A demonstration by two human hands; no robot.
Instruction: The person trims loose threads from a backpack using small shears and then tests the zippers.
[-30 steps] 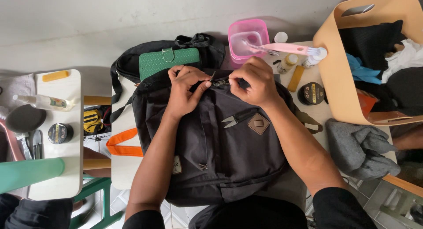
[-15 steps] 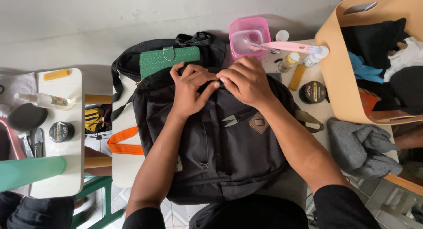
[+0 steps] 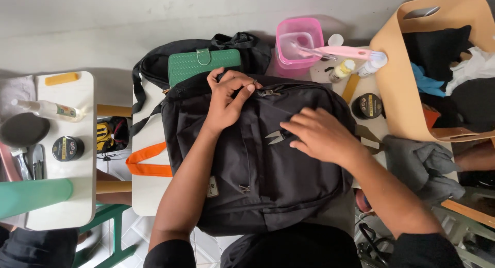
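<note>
Black backpack (image 3: 258, 165) lay flat on the white worktop (image 3: 142, 196), both hands on it.

The left hand (image 3: 227, 98) had its grip clenched on the top edge near the zipper pull (image 3: 265, 92); the right hand (image 3: 319, 136) lay released, palm flat on the front panel. A tug along the zipper could have snagged fabric in its teeth, judging by the bunched cloth there. The bag's top crowded the green wallet (image 3: 203, 64) and pink container (image 3: 299, 43), so a shove might have knocked them or the small bottles (image 3: 343, 69) over.

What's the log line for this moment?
left hand: at backpack top zipper | right hand: flat on backpack front | green wallet: behind backpack
</note>
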